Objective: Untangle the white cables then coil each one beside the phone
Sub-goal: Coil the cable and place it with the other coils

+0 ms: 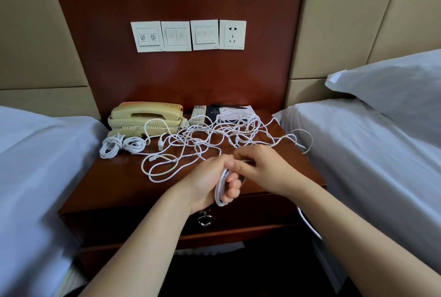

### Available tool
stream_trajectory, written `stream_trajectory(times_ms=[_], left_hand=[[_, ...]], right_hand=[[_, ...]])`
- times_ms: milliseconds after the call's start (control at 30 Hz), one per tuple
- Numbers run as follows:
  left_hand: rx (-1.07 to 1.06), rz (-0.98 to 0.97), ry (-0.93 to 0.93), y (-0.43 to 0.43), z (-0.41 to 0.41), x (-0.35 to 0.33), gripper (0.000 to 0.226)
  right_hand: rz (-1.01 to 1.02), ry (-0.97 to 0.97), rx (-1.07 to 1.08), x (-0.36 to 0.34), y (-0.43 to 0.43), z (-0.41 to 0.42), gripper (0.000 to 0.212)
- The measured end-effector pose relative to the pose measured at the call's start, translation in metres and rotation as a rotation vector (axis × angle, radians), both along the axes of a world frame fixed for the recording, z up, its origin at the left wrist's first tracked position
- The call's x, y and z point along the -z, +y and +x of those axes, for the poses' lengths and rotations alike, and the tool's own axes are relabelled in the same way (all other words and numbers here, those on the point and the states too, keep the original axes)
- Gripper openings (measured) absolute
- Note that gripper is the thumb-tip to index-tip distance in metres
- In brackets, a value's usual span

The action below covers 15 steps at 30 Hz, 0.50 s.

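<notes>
Ok so here's what I'm getting off the head cam. Left grip [210, 182] is down at 6 o'clock on the desk [114, 177], hanging just over the front edge. Its fingers are curled round a half-made coil [220, 189] of white cable, so it's clamped on that. Right grip [265, 167] sits right next to it at about 5 o'clock, fingertips up against the left ones, pinching a loose strand [248, 160] that runs toward the coil.

The tangle of white cables [214, 134] sprawls from the middle of the desk out to 1 and 2 o'clock. One loop of it spills onto the bed [358, 153] at 3 o'clock. The phone [145, 115] is back at 11 o'clock, and two finished coils [111, 146] lie side by side right in front of it, around 9 to 10 o'clock, touching each other. One stray cable loops up over the phone's front. A remote [198, 111] lies just beside the phone at 12 o'clock.
</notes>
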State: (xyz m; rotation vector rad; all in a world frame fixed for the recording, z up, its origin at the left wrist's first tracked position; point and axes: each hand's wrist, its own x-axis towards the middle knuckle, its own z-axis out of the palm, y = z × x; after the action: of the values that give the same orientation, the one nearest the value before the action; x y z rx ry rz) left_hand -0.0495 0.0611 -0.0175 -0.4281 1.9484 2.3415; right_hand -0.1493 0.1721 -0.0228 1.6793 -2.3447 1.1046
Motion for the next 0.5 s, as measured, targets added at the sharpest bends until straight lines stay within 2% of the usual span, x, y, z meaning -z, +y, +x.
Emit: stream_trajectory(times_ms=[100,300,500], left_hand=[[-0.145,-0.036,0.018,0.006,-0.005,0.000,0.051],[-0.362,-0.078,-0.001,0.012,-0.009,0.002,0.041],[-0.501,-0.123,0.083,0.013,-0.008,-0.002,0.051]], right_hand=[[-0.020,-0.027,0.039,0.002,-0.001,0.000,0.047],[-0.012,0.041,0.113,0.008,-0.007,0.004,0.034],[-0.194,0.007,0.124,0.008,-0.015,0.010,0.044]])
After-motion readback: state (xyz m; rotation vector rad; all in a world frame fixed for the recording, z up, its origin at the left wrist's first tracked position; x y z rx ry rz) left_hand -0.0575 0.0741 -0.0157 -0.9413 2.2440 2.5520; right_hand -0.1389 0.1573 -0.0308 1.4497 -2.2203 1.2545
